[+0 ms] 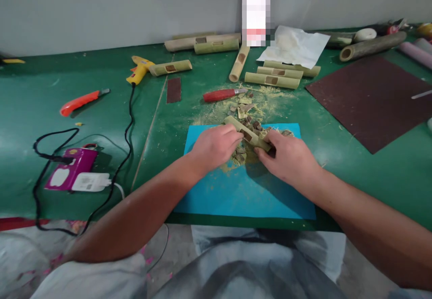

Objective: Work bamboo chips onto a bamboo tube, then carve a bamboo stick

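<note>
Now your left hand (218,143) is grasping the bamboo tube (255,140) beside its cut opening, while your right hand's (288,157) grip is pinching the tube's right end between thumb and fingers. It's slanting over the far part of the blue mat (216,191), bamboo chips (240,156) showing on both sides, and beyond it a red-handled knife (219,95) is lying on the green bench (357,177).
</note>
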Available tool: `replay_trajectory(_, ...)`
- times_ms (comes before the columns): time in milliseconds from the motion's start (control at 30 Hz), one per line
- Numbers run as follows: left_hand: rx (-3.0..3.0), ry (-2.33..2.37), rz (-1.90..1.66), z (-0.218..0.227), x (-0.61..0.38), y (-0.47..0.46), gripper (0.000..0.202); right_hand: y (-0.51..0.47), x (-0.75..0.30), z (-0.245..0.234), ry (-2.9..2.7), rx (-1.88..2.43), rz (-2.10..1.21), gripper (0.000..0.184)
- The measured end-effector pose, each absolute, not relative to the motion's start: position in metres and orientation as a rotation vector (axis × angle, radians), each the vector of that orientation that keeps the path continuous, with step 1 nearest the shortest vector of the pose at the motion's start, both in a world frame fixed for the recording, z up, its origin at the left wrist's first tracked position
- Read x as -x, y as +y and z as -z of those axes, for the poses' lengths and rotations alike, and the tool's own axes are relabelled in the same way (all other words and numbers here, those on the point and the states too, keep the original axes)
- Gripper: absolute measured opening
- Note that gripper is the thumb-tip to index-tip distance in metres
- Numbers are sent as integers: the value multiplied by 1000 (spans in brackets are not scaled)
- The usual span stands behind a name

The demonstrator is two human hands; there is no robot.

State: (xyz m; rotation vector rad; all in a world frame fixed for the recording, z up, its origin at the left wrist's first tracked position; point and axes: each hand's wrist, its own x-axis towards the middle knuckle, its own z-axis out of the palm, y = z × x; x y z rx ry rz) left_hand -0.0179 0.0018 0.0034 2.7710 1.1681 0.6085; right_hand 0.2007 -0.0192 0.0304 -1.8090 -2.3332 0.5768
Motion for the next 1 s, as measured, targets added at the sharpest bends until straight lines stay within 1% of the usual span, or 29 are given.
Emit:
replay_trajectory(167, -2682, 1073, -630, -2, 16, 0, 28, -20, -201, -30, -2303, 1806, -575, 17)
replay_trajectory(333, -2720, 1241, -668, -4, 16, -2, 29, -20, -201, -31, -2285, 1781, -580, 18)
replay_trajectory(500, -2633, 1110, -722, -5, 17, -2, 24, -20, -201, -29, -2259, 1776, -594, 20)
replay_trajectory(600, -2690, 1206, -714, -5, 18, -1, 27, -19, -201, -28, -2269, 1762, -588, 20)
replay_trajectory(767, -2668, 1102, -681, -4, 17, -2, 27, -20, -201, -29, -2265, 1777, -578, 20)
replay_trajectory(867, -2714, 1210, -665, -5, 16, -3, 30, -21, -201, -29, -2268, 1761, -563, 20)
replay_trajectory(1000, -2650, 1118, -688, -6, 16, -3, 28, -20, -201, -28, -2259, 1757, -569, 20)
